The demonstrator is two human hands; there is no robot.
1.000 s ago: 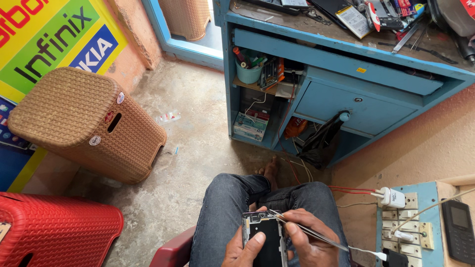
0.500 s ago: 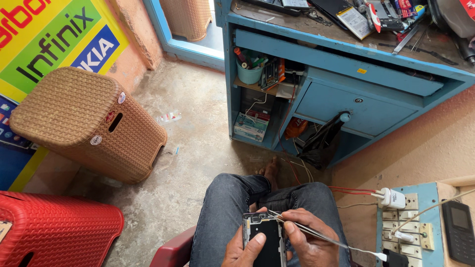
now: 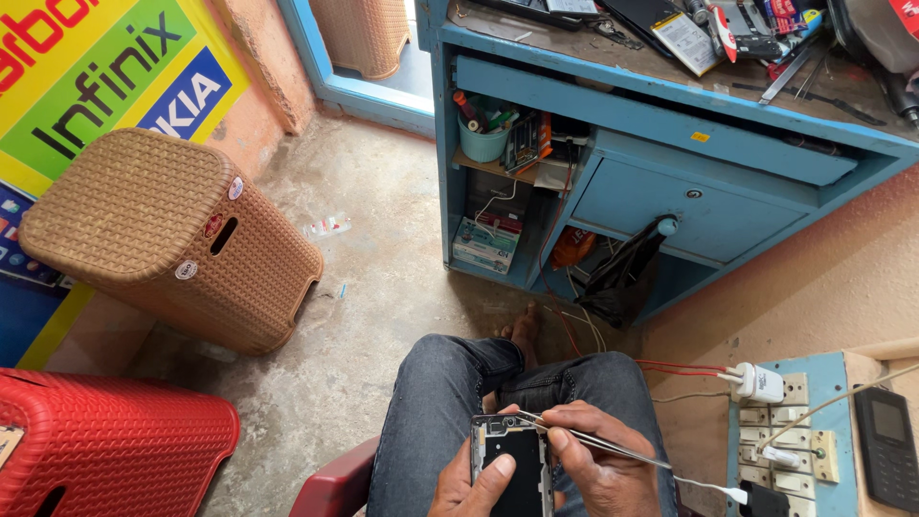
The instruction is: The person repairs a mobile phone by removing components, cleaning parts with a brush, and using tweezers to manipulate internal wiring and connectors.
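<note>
Concrete floor (image 3: 383, 325) spreads between a tan wicker stool (image 3: 163, 239), a red stool (image 3: 105, 445) and the cluttered blue worktop (image 3: 670, 105). A teal cup (image 3: 481, 142) on its shelf holds pens. Over the lap, the left hand (image 3: 469, 483) clasps an opened phone (image 3: 512, 460); the right hand (image 3: 598, 460) pinches tweezers (image 3: 593, 442) at its top. Both wrists are cut off.

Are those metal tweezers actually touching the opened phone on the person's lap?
Touching. The head view shows the tweezers, held in the right hand, with their tips meeting the top edge of the opened phone.
</note>
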